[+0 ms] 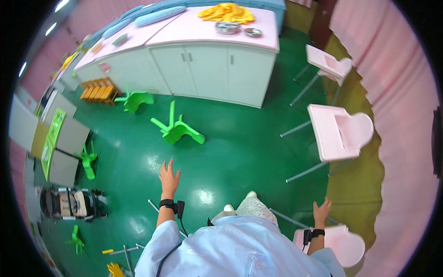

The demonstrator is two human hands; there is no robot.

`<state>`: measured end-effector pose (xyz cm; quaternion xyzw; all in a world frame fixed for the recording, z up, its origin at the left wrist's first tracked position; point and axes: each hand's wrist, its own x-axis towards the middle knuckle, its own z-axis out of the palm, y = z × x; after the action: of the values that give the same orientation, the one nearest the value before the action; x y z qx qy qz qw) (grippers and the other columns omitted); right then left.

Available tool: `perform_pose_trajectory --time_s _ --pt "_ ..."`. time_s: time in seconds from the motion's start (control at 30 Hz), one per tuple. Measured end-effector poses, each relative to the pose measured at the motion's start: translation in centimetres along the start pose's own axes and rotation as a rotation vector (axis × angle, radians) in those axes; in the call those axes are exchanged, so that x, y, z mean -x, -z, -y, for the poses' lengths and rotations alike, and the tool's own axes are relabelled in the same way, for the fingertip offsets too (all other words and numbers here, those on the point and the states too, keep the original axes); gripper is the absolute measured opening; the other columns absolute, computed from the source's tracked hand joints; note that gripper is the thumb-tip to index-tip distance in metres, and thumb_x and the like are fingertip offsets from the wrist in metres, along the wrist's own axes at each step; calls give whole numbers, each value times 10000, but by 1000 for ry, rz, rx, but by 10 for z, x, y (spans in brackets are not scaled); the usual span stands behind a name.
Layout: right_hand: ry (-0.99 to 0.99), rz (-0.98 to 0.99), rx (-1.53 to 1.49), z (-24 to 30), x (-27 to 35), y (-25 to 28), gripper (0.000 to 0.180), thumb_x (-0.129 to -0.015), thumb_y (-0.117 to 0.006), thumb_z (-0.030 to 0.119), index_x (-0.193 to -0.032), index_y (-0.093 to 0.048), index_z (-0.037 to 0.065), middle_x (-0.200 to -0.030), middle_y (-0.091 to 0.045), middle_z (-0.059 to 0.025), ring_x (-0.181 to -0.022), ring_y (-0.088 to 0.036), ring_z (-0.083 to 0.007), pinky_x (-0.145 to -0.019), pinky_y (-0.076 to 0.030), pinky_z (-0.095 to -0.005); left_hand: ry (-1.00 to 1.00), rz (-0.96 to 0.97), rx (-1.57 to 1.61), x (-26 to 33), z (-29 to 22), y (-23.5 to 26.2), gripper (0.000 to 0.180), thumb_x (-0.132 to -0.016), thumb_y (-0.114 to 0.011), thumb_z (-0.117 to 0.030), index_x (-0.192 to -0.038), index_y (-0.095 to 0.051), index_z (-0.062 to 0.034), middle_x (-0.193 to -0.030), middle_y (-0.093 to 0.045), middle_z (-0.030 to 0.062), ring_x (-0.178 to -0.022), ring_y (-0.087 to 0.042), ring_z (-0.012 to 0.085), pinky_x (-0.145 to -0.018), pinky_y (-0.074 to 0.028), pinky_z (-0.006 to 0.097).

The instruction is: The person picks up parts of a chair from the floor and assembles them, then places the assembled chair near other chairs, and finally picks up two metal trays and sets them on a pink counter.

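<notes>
Right hand [322,211], spread and bare, is beside the nearest pink high chair [345,242]; contact cannot be confirmed from this angle. Left hand [170,181], well apart from it, is likewise unladen over green floor [230,152]. Beyond: upturned green chair [175,134]. Farthest: white cabinet [207,69] bearing two metal bowls [227,28], yellow cloth [226,13].

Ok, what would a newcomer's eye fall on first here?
Likely the bright green chair tipped over on the floor beyond the open left hand. Next, the pink high chairs along the pink curtain at right, the nearest beside the right hand. Then the yellow cloth heaped on the far counter.
</notes>
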<state>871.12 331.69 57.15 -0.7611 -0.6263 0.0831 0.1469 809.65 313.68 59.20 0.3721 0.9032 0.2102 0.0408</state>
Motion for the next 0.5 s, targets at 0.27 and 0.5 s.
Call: perform_pose_trajectory --time_s 0.27,0.5 --pt "219 190 52 192 -148 -65 636 -698 -686 219 -1238 -376 90 -1323 -321 -143 -1208 -329 -337 -939 -343 -478 402 -82 -23 -6 51 14 598 -769 -635 -196 -1302 -367 -155 -1335 -308 202 -1204 -338 381 -957 -313 508" --pt "563 381 50 400 -241 -143 586 -705 -675 231 -1203 -406 79 -1263 -373 -120 -1151 -391 -324 -909 -381 -453 690 -220 2 -19 76 33 613 -763 -631 -205 -1308 -353 -169 -1349 -287 185 -1225 -317 367 -941 -288 592"
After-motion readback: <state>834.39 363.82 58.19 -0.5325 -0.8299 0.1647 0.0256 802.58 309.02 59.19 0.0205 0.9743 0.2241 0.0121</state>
